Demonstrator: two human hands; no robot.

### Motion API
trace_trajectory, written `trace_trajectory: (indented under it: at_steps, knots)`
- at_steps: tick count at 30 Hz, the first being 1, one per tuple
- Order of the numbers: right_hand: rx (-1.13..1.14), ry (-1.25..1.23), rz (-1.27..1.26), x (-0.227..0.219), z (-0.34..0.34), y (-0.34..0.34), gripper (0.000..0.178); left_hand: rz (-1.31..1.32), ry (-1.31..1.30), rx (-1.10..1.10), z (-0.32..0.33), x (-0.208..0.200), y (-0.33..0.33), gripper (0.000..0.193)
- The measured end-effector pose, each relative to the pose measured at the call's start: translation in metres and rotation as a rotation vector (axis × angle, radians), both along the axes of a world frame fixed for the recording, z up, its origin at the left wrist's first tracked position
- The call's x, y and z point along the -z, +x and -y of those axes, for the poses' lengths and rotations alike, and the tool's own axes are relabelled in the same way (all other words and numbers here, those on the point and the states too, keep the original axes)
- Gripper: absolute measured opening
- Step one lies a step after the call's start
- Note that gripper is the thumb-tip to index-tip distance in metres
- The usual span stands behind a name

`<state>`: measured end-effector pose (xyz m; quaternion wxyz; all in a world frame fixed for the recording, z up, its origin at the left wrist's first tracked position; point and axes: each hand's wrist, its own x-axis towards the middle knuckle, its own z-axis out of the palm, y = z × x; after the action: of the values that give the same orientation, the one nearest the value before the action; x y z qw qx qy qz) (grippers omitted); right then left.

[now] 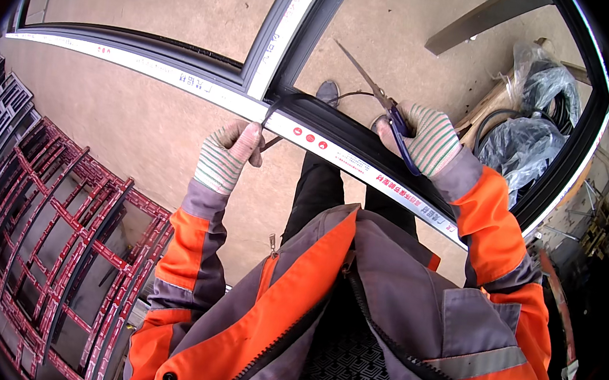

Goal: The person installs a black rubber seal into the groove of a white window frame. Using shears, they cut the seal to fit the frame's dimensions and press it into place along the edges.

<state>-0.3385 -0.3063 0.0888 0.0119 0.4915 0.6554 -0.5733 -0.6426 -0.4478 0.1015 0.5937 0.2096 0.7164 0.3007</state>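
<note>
My left hand [225,156], in a striped glove with bare fingertips, pinches a thin black rubber strip [273,111] at the near edge of the window frame [190,85]. The strip bends up over the frame near the joint with its crossbar, and a short tail sticks out beside my fingers. My right hand [427,139], gloved likewise, is closed round a pair of scissors [375,87] with dark blue-purple handles. Their long blades point up and to the left, over the frame's opening, apart from the strip. White printed film covers the dark frame's face.
Red-wrapped frames [71,215] lean in a stack at the left, with grey frames [6,106] behind. Coils in clear plastic [525,149] lie on the floor beyond the right opening. A metal leg [475,19] stands at the far right. My shoe [328,92] shows below the frame.
</note>
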Motion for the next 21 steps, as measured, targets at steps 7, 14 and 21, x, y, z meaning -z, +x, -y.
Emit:
trace_trajectory:
  at_steps: [7,14,21]
  knots:
    - [-0.231,0.198,0.161,0.012,-0.004,0.008,0.028,-0.705,0.422,0.403,-0.039,-0.043,0.003,0.012]
    - [-0.383,0.304,0.306,-0.006,-0.031,0.001,0.041,-0.892,0.584,0.652,-0.061,-0.041,0.005,0.014]
    - [-0.547,0.257,0.323,0.003,-0.056,-0.013,0.037,-0.836,0.652,0.566,-0.060,-0.035,0.012,0.021]
